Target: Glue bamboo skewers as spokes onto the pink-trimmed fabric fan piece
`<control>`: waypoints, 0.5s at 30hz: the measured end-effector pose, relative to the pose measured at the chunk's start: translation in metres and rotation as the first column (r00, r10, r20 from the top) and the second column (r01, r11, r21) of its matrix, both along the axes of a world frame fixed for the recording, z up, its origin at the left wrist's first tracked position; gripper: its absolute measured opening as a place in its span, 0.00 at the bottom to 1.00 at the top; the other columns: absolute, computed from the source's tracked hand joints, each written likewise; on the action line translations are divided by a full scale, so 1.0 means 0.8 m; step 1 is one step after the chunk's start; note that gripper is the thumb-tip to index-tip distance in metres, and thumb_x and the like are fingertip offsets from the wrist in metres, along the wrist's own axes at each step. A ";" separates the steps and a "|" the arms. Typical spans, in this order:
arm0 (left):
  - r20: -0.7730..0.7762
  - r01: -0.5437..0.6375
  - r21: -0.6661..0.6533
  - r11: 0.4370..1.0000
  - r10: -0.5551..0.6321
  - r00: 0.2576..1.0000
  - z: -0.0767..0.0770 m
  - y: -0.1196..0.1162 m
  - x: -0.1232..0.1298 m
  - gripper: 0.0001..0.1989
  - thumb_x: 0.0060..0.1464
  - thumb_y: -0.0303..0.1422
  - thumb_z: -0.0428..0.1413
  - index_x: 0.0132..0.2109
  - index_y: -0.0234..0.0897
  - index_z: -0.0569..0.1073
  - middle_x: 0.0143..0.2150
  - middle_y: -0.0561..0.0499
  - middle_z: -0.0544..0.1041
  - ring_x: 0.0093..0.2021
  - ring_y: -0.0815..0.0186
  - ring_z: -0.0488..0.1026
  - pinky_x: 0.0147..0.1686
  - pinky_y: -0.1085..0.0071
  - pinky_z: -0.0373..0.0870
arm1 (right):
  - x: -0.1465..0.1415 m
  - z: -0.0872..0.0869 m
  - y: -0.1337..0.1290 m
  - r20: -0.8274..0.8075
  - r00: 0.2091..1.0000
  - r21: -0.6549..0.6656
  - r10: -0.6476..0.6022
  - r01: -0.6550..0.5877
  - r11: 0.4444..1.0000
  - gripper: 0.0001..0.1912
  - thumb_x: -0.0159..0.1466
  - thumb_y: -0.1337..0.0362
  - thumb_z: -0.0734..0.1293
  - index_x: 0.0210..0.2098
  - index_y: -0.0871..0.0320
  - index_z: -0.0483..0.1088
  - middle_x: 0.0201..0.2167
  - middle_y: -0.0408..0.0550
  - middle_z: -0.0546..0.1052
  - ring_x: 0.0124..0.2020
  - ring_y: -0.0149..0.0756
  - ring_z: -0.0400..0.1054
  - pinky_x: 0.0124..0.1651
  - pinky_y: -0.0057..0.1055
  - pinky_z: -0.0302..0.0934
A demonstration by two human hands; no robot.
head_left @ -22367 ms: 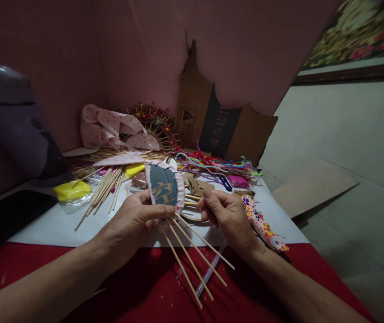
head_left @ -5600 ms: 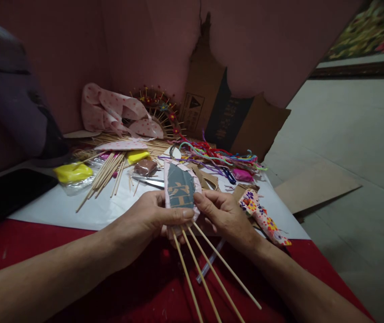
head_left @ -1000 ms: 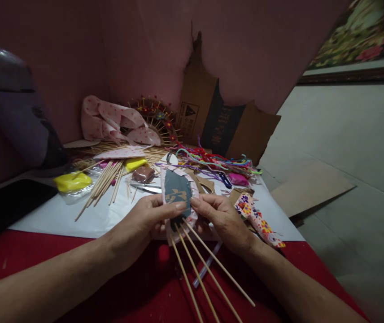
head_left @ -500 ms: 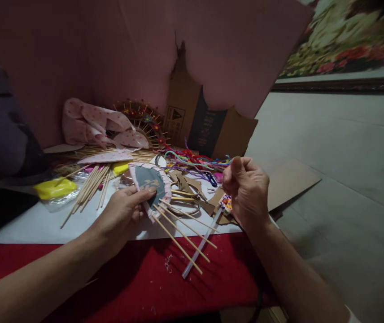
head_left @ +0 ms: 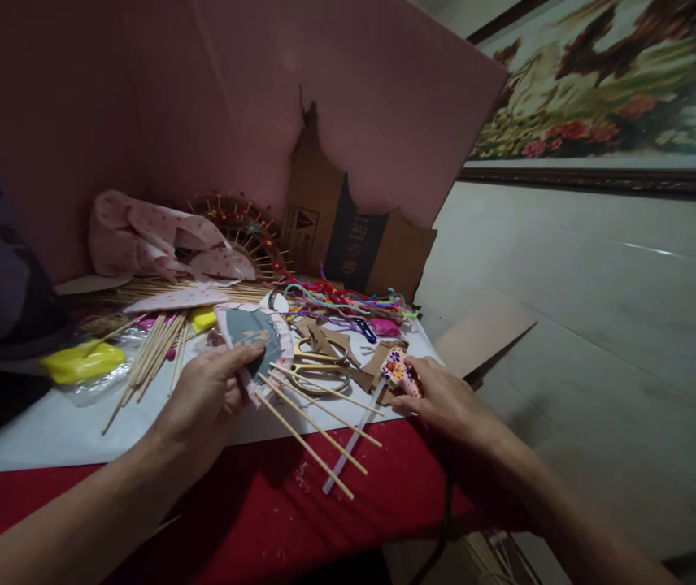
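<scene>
- Behind everything, a pink wall point(head_left: 232, 106) spans the background, with a framed picture point(head_left: 604, 89) hanging at upper right.
- Below runs a red tabletop point(head_left: 275, 520), partly covered by a white sheet point(head_left: 31, 451).
- A torn cardboard sheet point(head_left: 360, 244) leans upright at the wall; left of it lies a heaped pink dotted cloth point(head_left: 132, 236).
- The right hand point(head_left: 445, 398) is at the table's right edge, thumb and fingers slightly apart on either side of a flower-patterned glue gun point(head_left: 397, 370); I cannot tell whether they grip it.
- The left hand point(head_left: 207, 390) pinches a fan-shaped card piece point(head_left: 254, 327), thumb on its grey face, just above the sheet and left of the glue gun.
- Gold-handled scissors point(head_left: 317, 368) lie just beside that piece.
- Four thin sticks point(head_left: 305, 446) spread from its lower edge toward the front.
- A translucent rod point(head_left: 354, 439) slants from the glue gun's near end, below the sticks.
- Further off sits a small magenta packet point(head_left: 384, 327).
</scene>
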State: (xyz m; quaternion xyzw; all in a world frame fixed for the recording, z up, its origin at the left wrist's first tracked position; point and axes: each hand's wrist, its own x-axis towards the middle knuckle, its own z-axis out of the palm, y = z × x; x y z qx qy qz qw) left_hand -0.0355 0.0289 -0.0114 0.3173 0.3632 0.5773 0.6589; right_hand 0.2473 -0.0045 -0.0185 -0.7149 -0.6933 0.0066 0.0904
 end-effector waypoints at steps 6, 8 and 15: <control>0.035 -0.058 -0.001 0.998 0.058 0.998 0.002 0.002 -0.004 0.05 0.46 0.20 0.54 0.29 0.30 0.73 0.26 0.50 0.75 0.24 0.71 0.71 0.23 0.78 0.71 | 0.003 -0.012 0.006 -0.244 0.970 0.031 -0.007 0.015 0.999 0.29 0.51 0.64 0.66 0.52 0.62 0.60 0.47 0.56 0.70 0.47 0.46 0.65 0.47 0.35 0.57; 0.038 -0.089 -0.016 0.996 0.090 0.995 0.002 0.004 -0.005 0.05 0.45 0.20 0.54 0.30 0.30 0.73 0.26 0.51 0.75 0.24 0.71 0.72 0.23 0.78 0.71 | 0.010 -0.015 0.007 -0.364 0.931 0.052 0.000 0.021 0.998 0.32 0.49 0.65 0.66 0.53 0.63 0.60 0.47 0.55 0.70 0.46 0.45 0.65 0.47 0.34 0.57; 0.035 -0.101 -0.008 0.995 0.101 0.994 0.001 0.008 -0.006 0.06 0.46 0.19 0.53 0.30 0.30 0.73 0.24 0.52 0.74 0.23 0.72 0.71 0.25 0.77 0.73 | 0.033 -0.024 0.002 -0.495 0.866 0.145 -0.069 0.160 0.976 0.28 0.48 0.67 0.62 0.50 0.63 0.64 0.41 0.53 0.73 0.40 0.46 0.67 0.41 0.35 0.60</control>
